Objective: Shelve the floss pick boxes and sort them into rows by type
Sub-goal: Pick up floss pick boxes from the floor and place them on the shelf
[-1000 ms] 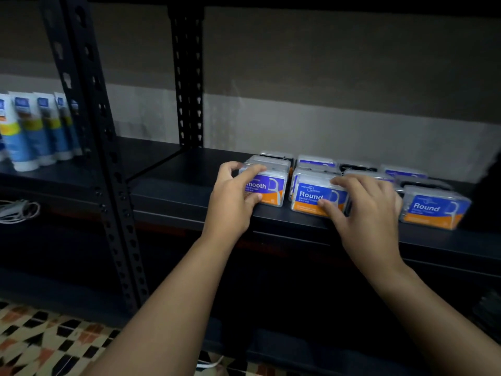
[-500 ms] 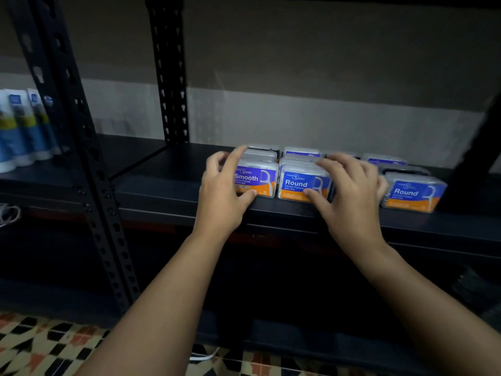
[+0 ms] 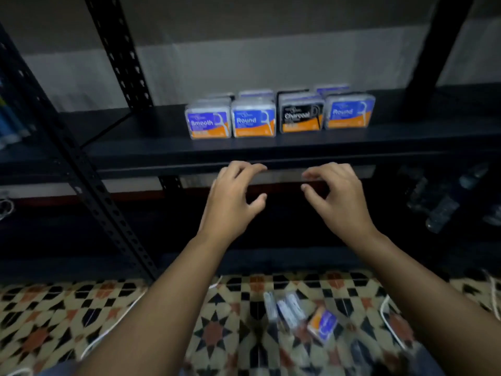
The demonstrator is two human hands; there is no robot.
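Note:
Four rows of floss pick boxes stand on the dark shelf (image 3: pixel 162 147). Their front boxes read Smooth (image 3: pixel 208 124), Round (image 3: pixel 253 122), Charcoal (image 3: pixel 301 116) and Round (image 3: pixel 349 111). More boxes sit behind each one. My left hand (image 3: pixel 233 199) and my right hand (image 3: pixel 336 196) hover below the shelf's front edge with loosely curled fingers, holding nothing and apart from the boxes. Several loose floss boxes (image 3: pixel 298 313) lie on the patterned floor between my forearms.
A perforated black upright (image 3: pixel 89 191) slants at the left, another (image 3: pixel 119 55) stands behind the shelf. Blue tubes (image 3: pixel 10 123) show at the far left. Bottles (image 3: pixel 444 202) lie on the lower shelf at right. White cables (image 3: pixel 390 321) trail over the floor tiles.
Both hands have let go of the front boxes and drawn back below the shelf edge. The view has tilted down, showing the floor and the loose boxes.

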